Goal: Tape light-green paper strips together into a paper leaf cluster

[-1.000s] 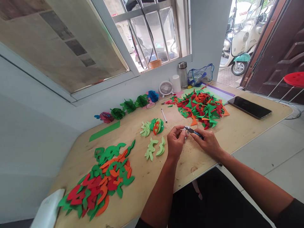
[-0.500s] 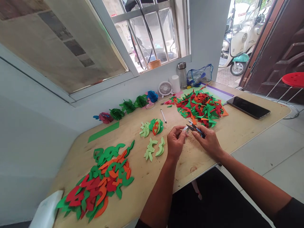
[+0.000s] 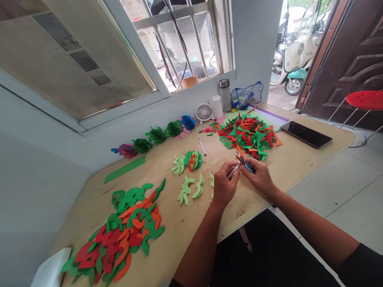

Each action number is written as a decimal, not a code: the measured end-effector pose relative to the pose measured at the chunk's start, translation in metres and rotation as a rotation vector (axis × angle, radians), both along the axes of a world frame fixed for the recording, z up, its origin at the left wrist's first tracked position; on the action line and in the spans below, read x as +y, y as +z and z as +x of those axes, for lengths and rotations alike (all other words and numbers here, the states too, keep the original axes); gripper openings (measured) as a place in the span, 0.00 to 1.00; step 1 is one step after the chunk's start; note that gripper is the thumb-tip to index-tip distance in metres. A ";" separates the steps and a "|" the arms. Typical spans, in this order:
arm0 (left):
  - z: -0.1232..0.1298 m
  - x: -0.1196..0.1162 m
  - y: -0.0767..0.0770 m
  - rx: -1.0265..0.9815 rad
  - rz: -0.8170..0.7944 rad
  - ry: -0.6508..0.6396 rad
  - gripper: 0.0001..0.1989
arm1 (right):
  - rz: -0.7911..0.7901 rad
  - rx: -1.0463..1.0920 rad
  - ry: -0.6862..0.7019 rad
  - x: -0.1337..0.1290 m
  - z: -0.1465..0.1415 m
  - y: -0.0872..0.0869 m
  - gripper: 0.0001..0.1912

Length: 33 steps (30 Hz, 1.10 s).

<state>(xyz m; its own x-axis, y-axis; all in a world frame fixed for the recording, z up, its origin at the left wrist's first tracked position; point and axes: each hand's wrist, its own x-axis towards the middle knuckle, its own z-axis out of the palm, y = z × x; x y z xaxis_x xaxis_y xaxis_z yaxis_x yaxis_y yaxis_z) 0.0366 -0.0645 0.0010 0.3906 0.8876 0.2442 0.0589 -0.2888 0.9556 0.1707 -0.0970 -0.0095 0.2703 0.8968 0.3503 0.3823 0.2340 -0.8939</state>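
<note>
My right hand (image 3: 259, 177) is closed round a pair of scissors (image 3: 247, 165) with blue handles, its dark blades pointing up and away. Beside it, my left hand (image 3: 225, 185) pinches a slim white piece (image 3: 233, 172), which looks like folded paper, close to the scissors. Both hands are just above the wooden table near its front edge. Left of my left hand lie curved light green paper cut-outs (image 3: 198, 186), one of them partly hidden by that hand. Beyond the blades, a heap of red, green and orange paper scraps (image 3: 249, 133) covers the tabletop.
A large pile of coloured cut-outs (image 3: 119, 235) spreads over the left of the table (image 3: 176, 243). Farther back are a white pen (image 3: 202, 147), a small fan (image 3: 204, 113), a glass bottle (image 3: 225, 95) and paper flowers (image 3: 157, 135). A phone (image 3: 306, 134) lies at the right.
The whole view has shifted slightly. My left hand has turned the white piece, which now shows as a slim strip, and the scissors point more upward. Another light green cut-out shows beside my left hand.
</note>
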 end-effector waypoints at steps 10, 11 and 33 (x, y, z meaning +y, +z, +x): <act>-0.003 0.005 -0.002 -0.035 -0.079 -0.135 0.14 | 0.024 -0.012 -0.051 -0.003 -0.002 0.006 0.12; -0.003 0.006 -0.002 -0.043 -0.080 -0.147 0.14 | 0.029 -0.017 -0.060 -0.003 -0.002 0.006 0.12; -0.003 0.007 0.001 -0.052 0.061 0.059 0.10 | 0.212 -0.180 -0.223 -0.006 -0.003 0.002 0.07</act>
